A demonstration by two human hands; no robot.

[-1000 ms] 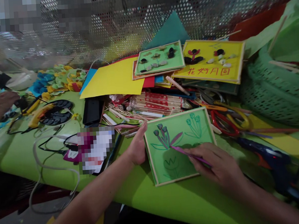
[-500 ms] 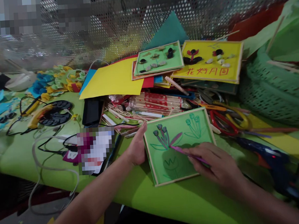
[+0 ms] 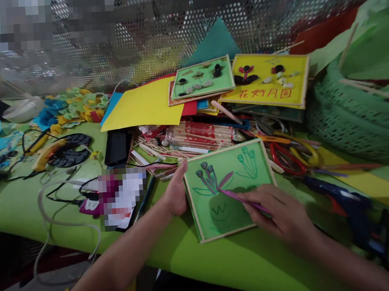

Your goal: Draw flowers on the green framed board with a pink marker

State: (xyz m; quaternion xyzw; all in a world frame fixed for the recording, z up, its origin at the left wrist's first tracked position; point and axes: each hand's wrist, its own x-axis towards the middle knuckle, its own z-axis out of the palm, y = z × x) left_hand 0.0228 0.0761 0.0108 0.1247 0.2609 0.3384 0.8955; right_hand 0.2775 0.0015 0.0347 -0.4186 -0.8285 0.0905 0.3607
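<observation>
A green picture (image 3: pixel 233 220) with a pale wooden stick frame rests on the table, turned slightly. Green outlines of flowers cover it; the left bunch has dark flower heads, purplish stems and one leaf filled in purple. My left hand (image 3: pixel 177 191) grips the frame's left edge, its fingers partly hidden behind it. In my right hand (image 3: pixel 279 210) is a slim purple pen (image 3: pixel 231 195), held in a writing grip. Its tip touches the picture at the base of the purple leaf. Under the flowers, a round outline with a W-like mark lies in shadow.
Behind are bundled wooden sticks (image 3: pixel 200 134), yellow paper (image 3: pixel 145 102) and two framed pebble pictures (image 3: pixel 203 79). Red-handled scissors (image 3: pixel 283 160), a blue glue gun (image 3: pixel 353 212) and a green basket (image 3: pixel 351 122) stand right. Left lie a phone (image 3: pixel 128 198), cables and a yellow-handled glue gun (image 3: pixel 45 154).
The whole view has shifted slightly left in the frame. Both hands keep their grips, and the pen tip stays near the base of the purple leaf.
</observation>
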